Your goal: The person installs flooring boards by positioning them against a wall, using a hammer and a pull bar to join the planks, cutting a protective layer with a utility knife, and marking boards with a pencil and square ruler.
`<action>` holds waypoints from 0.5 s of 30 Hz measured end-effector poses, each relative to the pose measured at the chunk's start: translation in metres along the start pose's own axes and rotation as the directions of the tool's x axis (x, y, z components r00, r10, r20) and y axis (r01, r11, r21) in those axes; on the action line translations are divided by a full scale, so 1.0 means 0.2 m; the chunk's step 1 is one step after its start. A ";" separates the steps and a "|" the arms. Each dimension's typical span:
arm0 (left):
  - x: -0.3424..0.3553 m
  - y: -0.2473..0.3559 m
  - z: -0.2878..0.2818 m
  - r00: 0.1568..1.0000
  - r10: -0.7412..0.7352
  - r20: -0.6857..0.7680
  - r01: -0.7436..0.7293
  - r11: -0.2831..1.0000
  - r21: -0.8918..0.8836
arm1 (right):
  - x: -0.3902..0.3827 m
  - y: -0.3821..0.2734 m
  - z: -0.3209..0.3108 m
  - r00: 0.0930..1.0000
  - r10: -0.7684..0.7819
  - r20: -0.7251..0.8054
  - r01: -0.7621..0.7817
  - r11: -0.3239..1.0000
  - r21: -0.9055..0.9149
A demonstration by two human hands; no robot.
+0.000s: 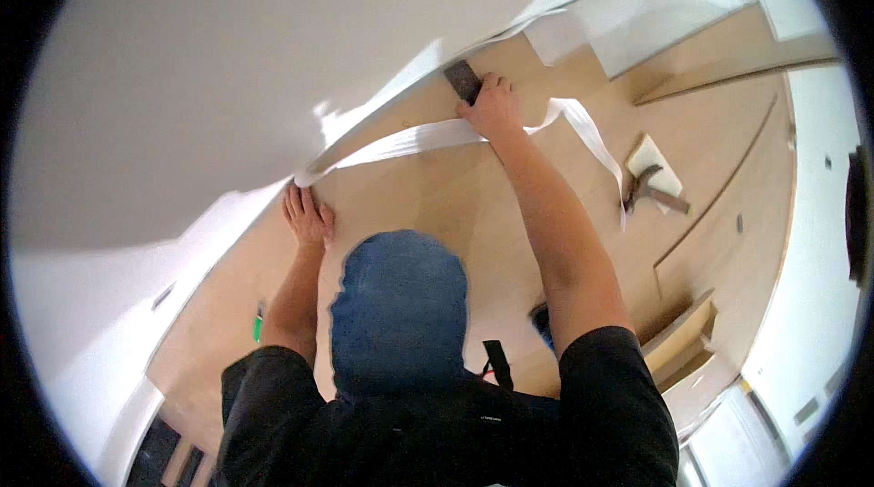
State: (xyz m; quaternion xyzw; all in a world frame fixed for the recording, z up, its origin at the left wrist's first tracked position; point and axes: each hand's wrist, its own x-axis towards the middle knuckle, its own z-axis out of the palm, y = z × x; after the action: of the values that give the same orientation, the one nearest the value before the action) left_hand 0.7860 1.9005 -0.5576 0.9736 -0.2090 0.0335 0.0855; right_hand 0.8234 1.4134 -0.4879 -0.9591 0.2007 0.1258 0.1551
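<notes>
Head view: dark block (462, 78) in right hand (496, 107)

Nearest, the left hand (309, 219) lies flat on the tan panel (401, 200), fingers slightly spread, tips beside one end of the white strip (410, 140). From there the strip runs between two and three o'clock, toward the right wrist. Farther off, the right hand, nearer the block, grips it at ten o'clock, long axis eleven-to-five.

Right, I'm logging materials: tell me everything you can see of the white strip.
The white strip is long, flat and ribbon-like, perhaps paper or thin plastic. It runs over the tan panel from near the left hand, passes behind the right hand, then bends sharply and trails toward the claw hammer. Contact with hands or hammer is unclear.
</notes>
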 end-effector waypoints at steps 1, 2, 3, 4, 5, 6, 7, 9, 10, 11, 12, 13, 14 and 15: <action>0.01 -0.02 0.01 1.000 -0.026 0.008 0.025 0.999 0.024 | 0.03 -0.01 0.00 0.999 -0.046 0.005 0.046 0.999 0.010; 0.00 -0.06 0.00 0.994 0.042 -0.100 -0.043 0.999 -0.005 | 0.00 -0.08 -0.04 1.000 0.014 0.005 -0.014 0.995 0.103; 0.04 0.03 -0.05 1.000 -0.011 -0.019 0.010 1.000 -0.014 | -0.04 -0.05 -0.06 0.999 -0.023 -0.036 0.026 0.995 0.092; 0.04 -0.05 -0.04 0.993 0.038 -0.108 -0.038 0.999 -0.003 | -0.05 -0.05 -0.07 0.993 -0.081 -0.085 0.090 0.990 0.107; 0.06 -0.06 -0.01 0.989 0.075 -0.128 -0.076 0.997 -0.004 | -0.06 0.05 0.04 0.971 -0.100 -0.216 0.119 0.990 0.076; 0.04 -0.01 -0.06 0.999 -0.029 0.020 0.029 1.000 0.010 | -0.14 -0.01 -0.06 0.998 0.015 -0.057 -0.003 0.979 0.202; 0.06 0.01 -0.07 0.999 -0.010 -0.045 0.007 0.999 -0.054 | -0.21 0.03 -0.09 0.997 -0.039 -0.066 0.050 0.983 0.178; 0.06 0.06 -0.12 0.992 -0.108 0.070 0.110 0.994 -0.018 | -0.37 0.10 -0.10 0.996 -0.070 0.052 0.063 0.990 0.126; 0.06 0.06 -0.11 0.996 -0.087 -0.008 0.086 0.994 -0.074 | -0.47 0.13 -0.09 0.994 -0.079 0.071 0.075 0.995 0.059; 0.06 0.09 -0.11 0.993 -0.112 -0.022 0.110 0.990 -0.089 | -0.56 0.16 -0.08 0.994 -0.078 0.079 0.078 0.997 0.008; 0.07 0.09 -0.12 0.982 -0.189 -0.011 0.186 0.975 -0.123 | -0.62 0.17 -0.04 0.993 -0.082 0.080 0.085 0.996 -0.032; 0.07 0.11 -0.12 0.964 -0.266 0.009 0.264 0.951 -0.162 | -0.66 0.17 -0.02 0.993 -0.083 0.087 0.090 0.993 -0.078; 0.08 0.13 -0.13 0.945 -0.327 0.015 0.325 0.933 -0.152 | -0.67 0.06 -0.03 0.986 -0.165 0.011 0.165 0.977 -0.135; 0.12 0.18 -0.15 0.925 -0.381 0.014 0.379 0.914 -0.146 | -0.67 -0.08 -0.04 0.942 -0.336 -0.009 0.335 0.941 -0.043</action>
State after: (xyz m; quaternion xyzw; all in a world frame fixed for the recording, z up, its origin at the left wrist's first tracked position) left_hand 0.7929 1.8639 -0.5207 0.9865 -0.0174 0.0078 0.1629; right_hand 0.7128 1.4708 -0.4365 -0.9832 0.0332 0.0937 0.1529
